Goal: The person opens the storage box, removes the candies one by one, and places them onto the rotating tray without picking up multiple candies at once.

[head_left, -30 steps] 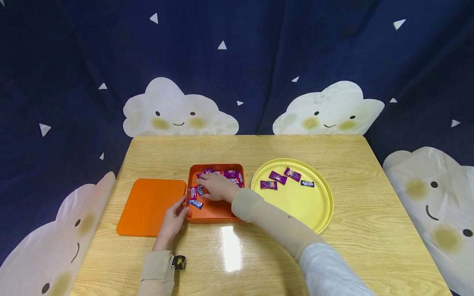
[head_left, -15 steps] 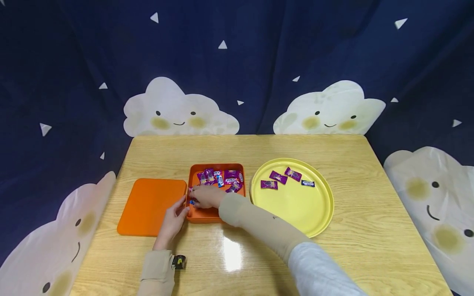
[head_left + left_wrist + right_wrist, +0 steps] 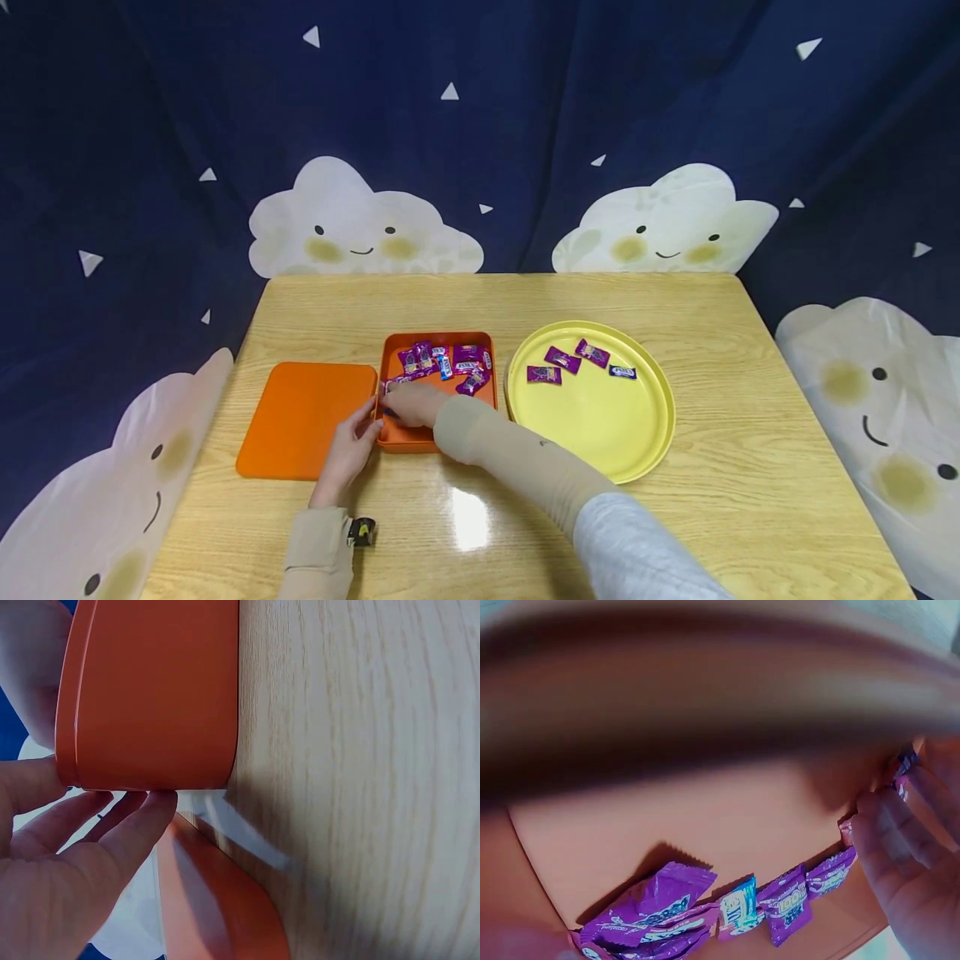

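Observation:
In the head view my right hand (image 3: 411,403) reaches down into the orange box (image 3: 442,445) at its left wall. Its fingertips touch wrapped candies there; a dark, shiny wrapper (image 3: 906,762) shows beside them in the right wrist view. The thumb's hold is hidden. Purple wrapped candies (image 3: 417,357) and a small blue-and-white wrapped candy (image 3: 445,367) lie farther back in the box. My left hand (image 3: 348,448) touches the outside of the box's left wall near the front corner. In the left wrist view its fingers lie fairly straight against that wall, with the thumb at the rim.
An orange lid (image 3: 307,421) lies flat left of the box. To the right, a round yellow tray (image 3: 592,425) holds several purple candies (image 3: 562,359) and a small dark-blue one (image 3: 622,372). Wooden table (image 3: 750,467) surrounds them; a dark curtain (image 3: 517,125) hangs behind.
My right hand has moved left and toward me inside the box, uncovering the candies at its back and covering those along the left wall. The left hand stays put.

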`<state>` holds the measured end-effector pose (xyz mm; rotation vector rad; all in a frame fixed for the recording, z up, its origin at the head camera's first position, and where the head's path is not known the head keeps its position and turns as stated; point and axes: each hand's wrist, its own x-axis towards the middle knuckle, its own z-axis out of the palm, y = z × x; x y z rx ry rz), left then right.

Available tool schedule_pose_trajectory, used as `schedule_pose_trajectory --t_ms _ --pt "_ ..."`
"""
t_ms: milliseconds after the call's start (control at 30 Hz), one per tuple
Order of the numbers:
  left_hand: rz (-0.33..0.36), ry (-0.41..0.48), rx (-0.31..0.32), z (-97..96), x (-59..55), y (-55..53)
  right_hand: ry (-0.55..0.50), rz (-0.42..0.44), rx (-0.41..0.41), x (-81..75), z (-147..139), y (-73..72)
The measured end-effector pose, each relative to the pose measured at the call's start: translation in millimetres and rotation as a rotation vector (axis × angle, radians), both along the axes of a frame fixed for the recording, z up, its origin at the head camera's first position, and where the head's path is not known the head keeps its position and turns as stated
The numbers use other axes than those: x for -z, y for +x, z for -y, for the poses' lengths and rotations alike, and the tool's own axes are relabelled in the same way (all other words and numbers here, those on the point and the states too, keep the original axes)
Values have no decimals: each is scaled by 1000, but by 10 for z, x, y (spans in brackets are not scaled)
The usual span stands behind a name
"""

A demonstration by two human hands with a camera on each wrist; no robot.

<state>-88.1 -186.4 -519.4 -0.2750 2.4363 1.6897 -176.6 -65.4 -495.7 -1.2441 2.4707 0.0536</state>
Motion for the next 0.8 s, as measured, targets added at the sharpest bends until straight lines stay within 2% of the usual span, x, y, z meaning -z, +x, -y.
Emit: schedule_pose_trajectory --t_ms 233,433,800 --pt "-1 3 1 -4 -10 4 13 -12 32 32 21 34" --pt "6 -3 -2 -14 -26 12 35 16 52 29 31 52" --pt "3 -10 -5 -9 -6 9 24 17 44 88 11 39"
